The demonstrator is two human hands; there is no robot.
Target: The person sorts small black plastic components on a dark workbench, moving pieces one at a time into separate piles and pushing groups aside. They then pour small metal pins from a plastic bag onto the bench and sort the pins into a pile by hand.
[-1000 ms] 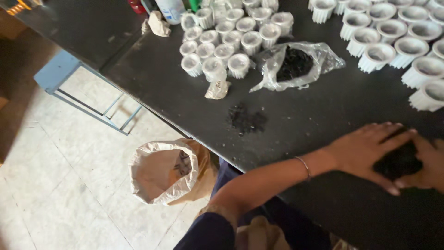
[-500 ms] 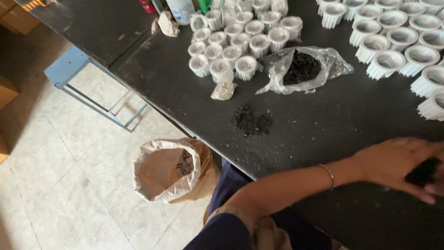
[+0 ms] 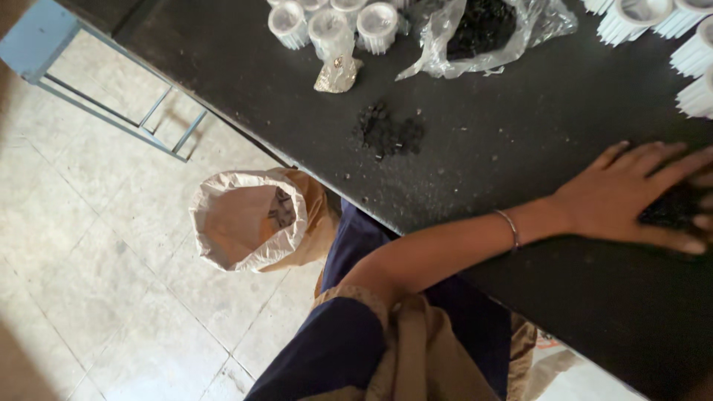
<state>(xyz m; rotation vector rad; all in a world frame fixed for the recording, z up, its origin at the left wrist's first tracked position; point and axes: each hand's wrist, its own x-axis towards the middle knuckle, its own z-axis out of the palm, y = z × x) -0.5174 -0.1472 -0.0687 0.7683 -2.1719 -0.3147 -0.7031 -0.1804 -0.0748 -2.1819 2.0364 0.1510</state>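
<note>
- Head view, hands: the left hand [image 3: 631, 194] now lies flat on the dark table [image 3: 520, 134], fingers spread, covering a clump of small black bits [image 3: 672, 212] at the right edge. A second ago both hands cupped that clump; now the right hand is barely in shot, so I can't tell its state.
- What that means: looks like the clump is being pressed or gathered against the table, not lifted.
- Head view, around it: a loose little pile of black bits [image 3: 388, 134] sits well apart, with a clear plastic bag [image 3: 483, 33] of the same stuff beyond it.
- White ribbed cups [image 3: 330, 22] cluster at the top edge, more at the right.
- An open paper sack [image 3: 249, 219] stands on the floor just beside the table edge. Nothing blocks the hand.
</note>
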